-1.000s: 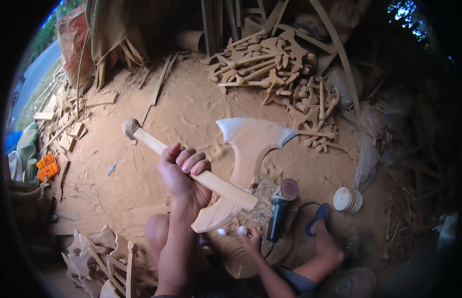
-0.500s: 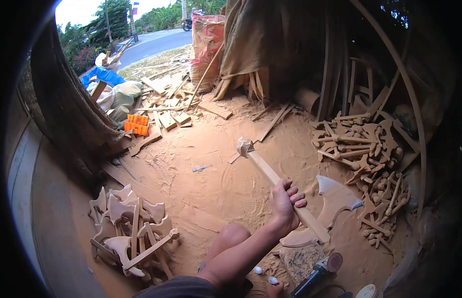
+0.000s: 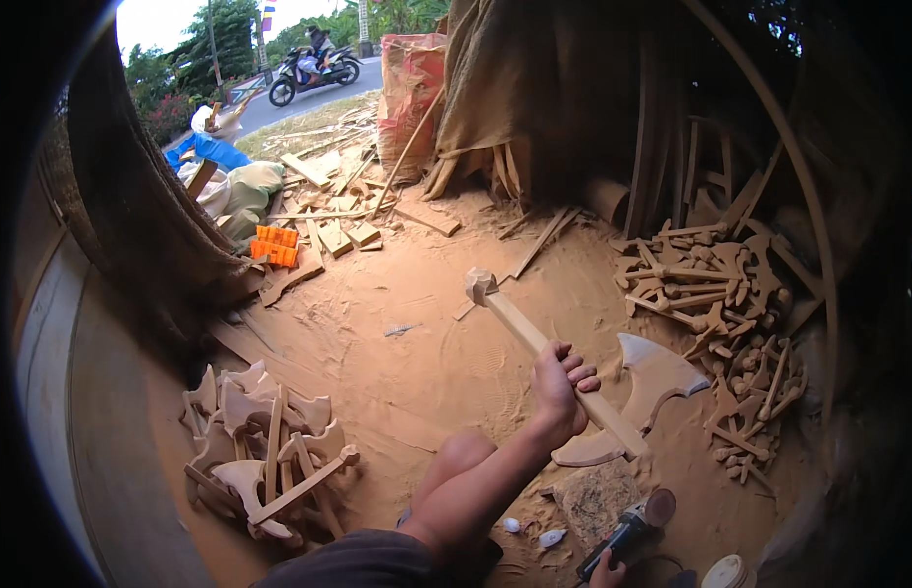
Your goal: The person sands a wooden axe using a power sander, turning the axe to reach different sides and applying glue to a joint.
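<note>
While your left grip (image 3: 562,390) wraps the axe (image 3: 610,420) above the floor (image 3: 407,377), toward its right edge, your right grip (image 3: 607,571), too cropped to tell whether closed, touches the grinder (image 3: 621,536).

Dark short sleeve (image 3: 353,561) (apparently plain), bare forearm (image 3: 480,495), ungloved fingers (image 3: 579,374), uncovered knee (image 3: 463,453)

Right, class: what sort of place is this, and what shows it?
Probably a woodworking workshop: there are heaped shaped wooden pieces, a power tool with a round disc, and sawdust-like powder spread widely underneath.
</note>
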